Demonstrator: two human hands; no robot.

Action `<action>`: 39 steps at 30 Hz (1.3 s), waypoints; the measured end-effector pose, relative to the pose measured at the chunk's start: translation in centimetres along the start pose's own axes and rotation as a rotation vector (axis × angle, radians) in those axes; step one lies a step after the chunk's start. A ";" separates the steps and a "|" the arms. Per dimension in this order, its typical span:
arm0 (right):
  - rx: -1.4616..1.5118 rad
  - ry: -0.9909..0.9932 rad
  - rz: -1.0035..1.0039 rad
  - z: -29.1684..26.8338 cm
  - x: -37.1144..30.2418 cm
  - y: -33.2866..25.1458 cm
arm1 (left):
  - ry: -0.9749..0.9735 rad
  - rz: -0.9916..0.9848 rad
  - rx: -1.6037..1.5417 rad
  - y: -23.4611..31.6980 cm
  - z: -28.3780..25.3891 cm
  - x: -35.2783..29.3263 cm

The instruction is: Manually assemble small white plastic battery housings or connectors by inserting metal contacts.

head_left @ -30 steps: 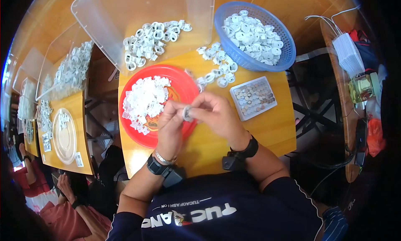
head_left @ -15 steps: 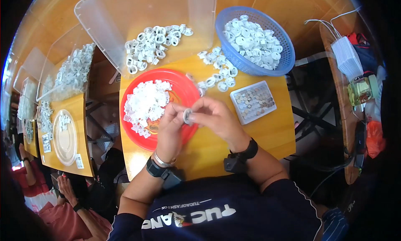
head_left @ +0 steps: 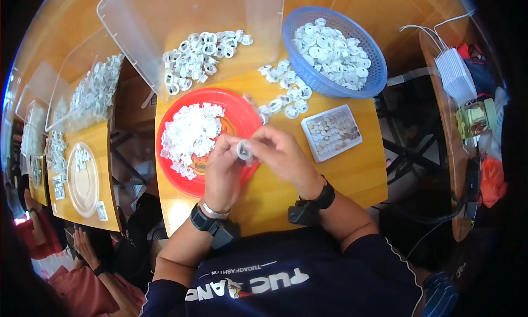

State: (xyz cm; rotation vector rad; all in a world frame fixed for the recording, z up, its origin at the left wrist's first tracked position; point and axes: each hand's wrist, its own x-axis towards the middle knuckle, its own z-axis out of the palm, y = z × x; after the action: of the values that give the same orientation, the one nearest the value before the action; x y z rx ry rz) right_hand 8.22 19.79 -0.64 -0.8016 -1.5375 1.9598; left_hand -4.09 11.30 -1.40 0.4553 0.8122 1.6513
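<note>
Over the right side of a red tray (head_left: 246,103), both my hands meet at a small white round plastic part (head_left: 243,150). My left hand (head_left: 221,162) pinches its left side between thumb and fingertips. The fingers of my right hand (head_left: 279,153) close on it from the right, partly hiding it. A heap of small white plastic pieces (head_left: 192,131) fills the left of the tray. Right of my hands is a shallow white box (head_left: 331,133) of small silvery discs. Loose white round parts (head_left: 286,91) lie beyond my right hand.
A blue basket (head_left: 379,78) full of white round parts stands at the back right. Behind the tray, a clear plastic bin (head_left: 132,58) lies with more parts (head_left: 201,58) at its mouth. At left are another table (head_left: 110,196) and a co-worker's hand (head_left: 85,245).
The white round part has turned in my fingers, its ring-shaped face now more toward me. Both hands stay over the tray's right side; the whole view has shifted slightly.
</note>
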 end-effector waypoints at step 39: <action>-0.796 0.209 -0.744 2.4 -0.7 -0.5 | 0.127 0.054 0.003 0.0 -0.4 -0.1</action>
State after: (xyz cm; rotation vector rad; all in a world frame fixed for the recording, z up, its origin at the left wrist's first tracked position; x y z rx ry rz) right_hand 6.99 17.75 0.35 -0.5538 -2.0912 0.6996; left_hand -4.31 11.08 -1.61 0.3805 0.9030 1.7428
